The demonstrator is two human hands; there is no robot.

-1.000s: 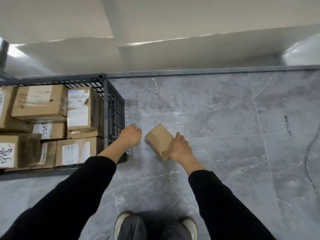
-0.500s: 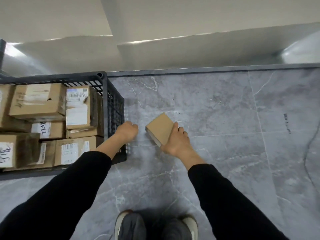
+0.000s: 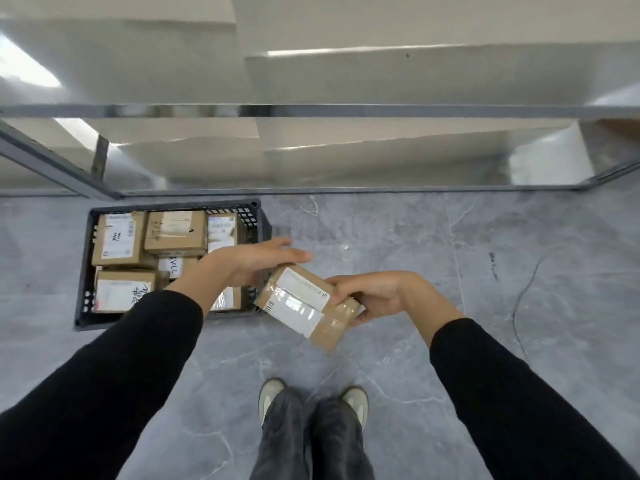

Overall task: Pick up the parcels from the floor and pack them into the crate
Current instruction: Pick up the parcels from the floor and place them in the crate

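Observation:
A small brown cardboard parcel with white labels and clear tape hangs above the floor, just right of the crate. My right hand grips its right end, fingers curled round it. My left hand reaches over the crate's right wall with straight fingers that touch the parcel's upper left edge. The dark plastic crate stands on the floor at the left and holds several labelled cardboard parcels.
Grey marble floor tiles spread to the right and front. A grey metal shelf frame runs across above the crate, in front of a white wall. My shoes stand at the bottom middle.
My right hand has lifted the parcel off the floor and turned it label side up. My left hand moved from the crate's side to the parcel. The view has risen higher.

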